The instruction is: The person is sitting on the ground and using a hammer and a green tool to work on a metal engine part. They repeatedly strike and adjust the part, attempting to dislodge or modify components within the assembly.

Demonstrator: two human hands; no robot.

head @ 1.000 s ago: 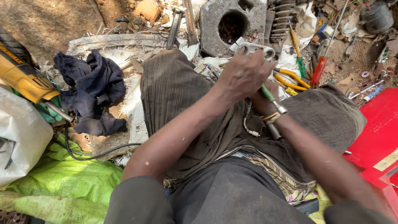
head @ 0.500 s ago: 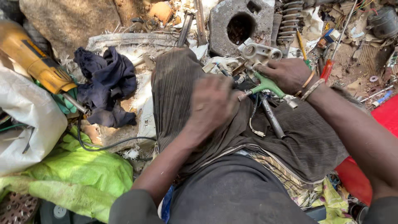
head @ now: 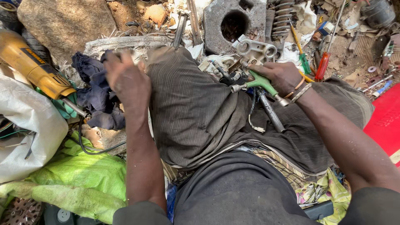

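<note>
My right hand (head: 280,76) grips a green-handled T-shaped socket wrench (head: 260,84) over my lap, its metal tip pointing at a silver machine part (head: 254,52) with round holes and black wiring. My left hand (head: 127,79) is blurred, raised to the left over a dark blue cloth (head: 93,93), fingers loosely curled; nothing shows in it. A grey metal rod (head: 271,113) lies on my striped brown trousers (head: 196,112) below the right hand.
A yellow angle grinder (head: 31,64) lies at the left above a white sack (head: 29,137) and green sheet (head: 79,179). A grey metal block with a hole (head: 233,23), a coil spring (head: 281,21), screwdrivers (head: 323,62) and a red case (head: 385,121) surround me.
My left hand swung from the lap out to the left toward the blue cloth. My right hand kept its hold on the green wrench near the machine part.
</note>
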